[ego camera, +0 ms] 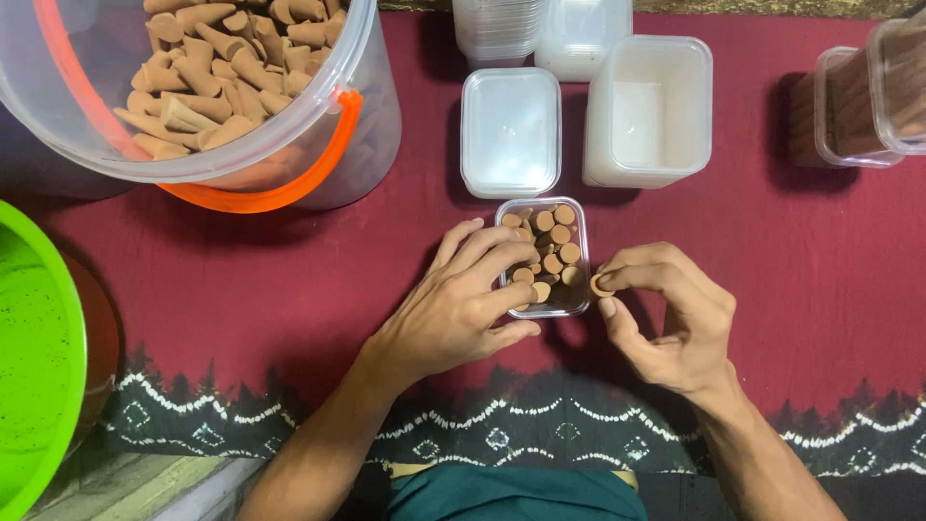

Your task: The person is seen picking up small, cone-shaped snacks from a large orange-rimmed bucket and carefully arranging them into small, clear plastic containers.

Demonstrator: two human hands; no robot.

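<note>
**Pinched cone at the box's edge**

Pinched between the thumb and forefinger of the right hand (670, 323), a single tan cone (601, 286) sits just beside the right wall of a small clear plastic box (576, 301), its round base turned toward the camera. Fingers of the left hand (453, 309) curl against the box's left side and over its near corner, steadying it; that hand closes on the box's wall rather than on any cone. Inside, more tan cones (550, 246) stand packed close together, flat bases up, filling most of the container.

Everything rests on a dark red cloth (289, 280) with a patterned black-and-white border along the near edge. Just beyond the box lie a shut, empty rectangular container (511, 130) and a taller open one (648, 111), with a stack of lids or tubs behind them. At upper left, a large clear bucket (371, 106) with an orange handle (280, 193) holds a heap of loose cones. A bright green basin (34, 357) fills the left edge, and filled containers (858, 106) stand at far right.
</note>
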